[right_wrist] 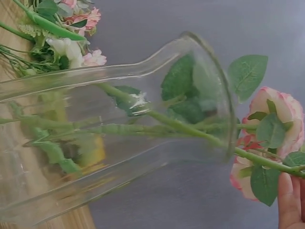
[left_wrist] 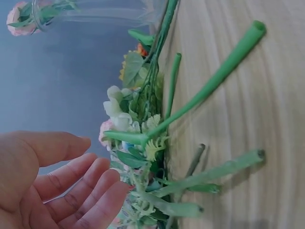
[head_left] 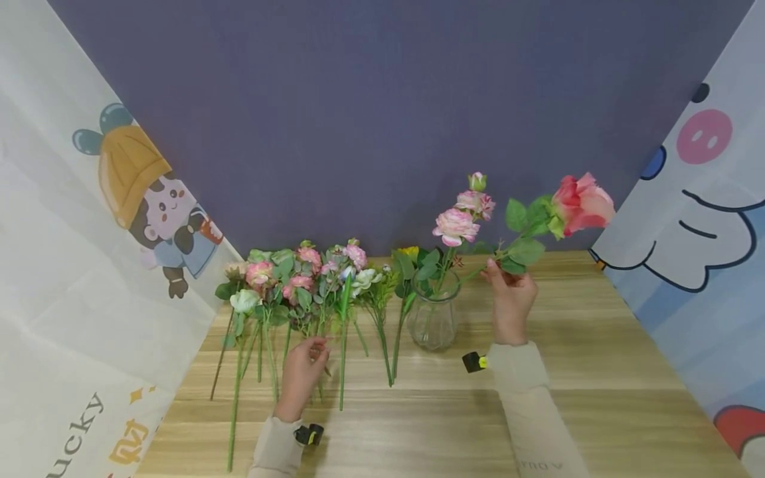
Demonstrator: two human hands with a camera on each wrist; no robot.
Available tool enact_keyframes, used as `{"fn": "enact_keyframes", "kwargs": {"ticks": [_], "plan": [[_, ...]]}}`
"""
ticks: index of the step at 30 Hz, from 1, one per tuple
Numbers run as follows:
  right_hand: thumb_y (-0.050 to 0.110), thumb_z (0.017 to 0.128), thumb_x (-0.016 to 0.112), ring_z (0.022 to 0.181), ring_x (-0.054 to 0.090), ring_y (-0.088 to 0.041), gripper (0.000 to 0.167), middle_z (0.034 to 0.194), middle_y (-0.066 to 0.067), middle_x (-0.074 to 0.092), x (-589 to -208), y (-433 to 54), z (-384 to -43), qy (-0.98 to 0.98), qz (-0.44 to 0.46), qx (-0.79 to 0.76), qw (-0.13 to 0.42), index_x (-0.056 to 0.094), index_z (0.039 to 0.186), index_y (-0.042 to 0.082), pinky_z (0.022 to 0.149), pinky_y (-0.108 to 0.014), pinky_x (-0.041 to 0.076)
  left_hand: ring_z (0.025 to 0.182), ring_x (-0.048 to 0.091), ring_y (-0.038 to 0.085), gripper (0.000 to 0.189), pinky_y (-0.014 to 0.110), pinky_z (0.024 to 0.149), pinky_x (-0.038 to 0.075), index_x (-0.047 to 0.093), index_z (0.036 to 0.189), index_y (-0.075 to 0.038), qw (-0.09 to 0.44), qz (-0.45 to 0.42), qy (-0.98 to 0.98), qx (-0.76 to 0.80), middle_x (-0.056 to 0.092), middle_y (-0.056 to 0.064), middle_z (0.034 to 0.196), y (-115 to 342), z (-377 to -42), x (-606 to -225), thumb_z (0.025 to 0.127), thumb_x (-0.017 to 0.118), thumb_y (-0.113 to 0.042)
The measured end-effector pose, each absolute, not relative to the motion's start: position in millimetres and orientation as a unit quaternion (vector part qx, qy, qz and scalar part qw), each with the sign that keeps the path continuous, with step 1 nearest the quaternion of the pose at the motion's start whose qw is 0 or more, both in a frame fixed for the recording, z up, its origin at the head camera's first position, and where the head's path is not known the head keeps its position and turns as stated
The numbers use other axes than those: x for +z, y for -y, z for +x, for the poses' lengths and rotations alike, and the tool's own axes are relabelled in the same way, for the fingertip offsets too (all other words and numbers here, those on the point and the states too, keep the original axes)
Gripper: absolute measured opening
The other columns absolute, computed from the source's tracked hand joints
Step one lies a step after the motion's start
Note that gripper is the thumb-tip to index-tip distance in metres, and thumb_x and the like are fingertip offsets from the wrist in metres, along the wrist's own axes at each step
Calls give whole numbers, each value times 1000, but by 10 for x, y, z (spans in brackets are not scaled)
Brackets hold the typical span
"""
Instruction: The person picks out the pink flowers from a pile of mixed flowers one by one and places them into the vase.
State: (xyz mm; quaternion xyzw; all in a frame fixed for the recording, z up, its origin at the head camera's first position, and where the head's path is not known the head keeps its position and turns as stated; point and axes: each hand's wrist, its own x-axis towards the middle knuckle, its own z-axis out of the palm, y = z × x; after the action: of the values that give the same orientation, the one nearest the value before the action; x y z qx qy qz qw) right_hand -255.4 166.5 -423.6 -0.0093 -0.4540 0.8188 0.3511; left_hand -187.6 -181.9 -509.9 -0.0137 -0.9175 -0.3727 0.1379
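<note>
My right hand (head_left: 512, 302) pinches the stem of a coral-pink rose (head_left: 584, 204) beside the glass vase (head_left: 433, 326). In the right wrist view that stem (right_wrist: 186, 129) slants through the vase mouth down inside the glass. A pink-and-white flower stem (head_left: 456, 227) with several heads stands in the same vase. My left hand (head_left: 301, 373) is held over the stems of the laid-out flowers, fingers loosely bent, with nothing in them. In the left wrist view, a bare green stem (left_wrist: 214, 78) and several cut stem ends lie close to those fingers.
Along the back of the wooden table (head_left: 418, 425) lies a row of artificial flowers, including a white rose (head_left: 245, 301), pink blooms (head_left: 260, 274) and a yellow flower (head_left: 410, 252). A dark panel (head_left: 382, 119) rises behind them, with printed curtains (head_left: 54, 219) at the sides.
</note>
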Motion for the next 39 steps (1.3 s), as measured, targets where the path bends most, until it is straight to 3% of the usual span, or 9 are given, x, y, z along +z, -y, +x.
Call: {"fn": "enact_keyframes", "kwargs": {"ticks": [9,16,24,32,39], "plan": [[-8,81,67,68,64,-15,16,79,-5,67,-4284,-1652,-2581,478,2,809,342,60,94,-15,67,-26,56,70,63,20,16,31,58,52,68,98,1,151,-4,923,-355,68,11,87,1855,-1860,-5142,83,69,-5],[-7,80,70,66,64,-13,10,77,-2,67,-4296,-1639,-2606,491,-3,809,322,65,89,-6,67,-25,56,73,64,24,17,33,57,51,68,99,3,165,7,924,-346,69,13,89,1874,-1875,-5155,84,69,-5],[-1,82,70,65,63,-5,29,78,5,66,-4326,-1623,-2612,570,-11,767,296,59,102,-18,67,-19,54,74,64,25,19,36,59,52,68,101,2,162,25,926,-339,68,14,92,1882,-1870,-5166,84,69,-6],[1,82,71,68,61,1,23,75,12,64,-4302,-1617,-2601,633,-40,721,278,62,97,-14,67,-13,51,75,64,24,22,35,59,52,67,104,2,147,33,930,-334,68,14,95,1888,-1865,-5172,84,69,-7],[-6,80,69,70,60,2,21,74,11,62,-4182,-1564,-2486,663,-24,695,277,60,94,-19,66,-11,49,73,64,25,23,36,60,52,66,103,3,142,31,931,-334,68,15,94,1901,-1856,-5169,84,69,-8]]}}
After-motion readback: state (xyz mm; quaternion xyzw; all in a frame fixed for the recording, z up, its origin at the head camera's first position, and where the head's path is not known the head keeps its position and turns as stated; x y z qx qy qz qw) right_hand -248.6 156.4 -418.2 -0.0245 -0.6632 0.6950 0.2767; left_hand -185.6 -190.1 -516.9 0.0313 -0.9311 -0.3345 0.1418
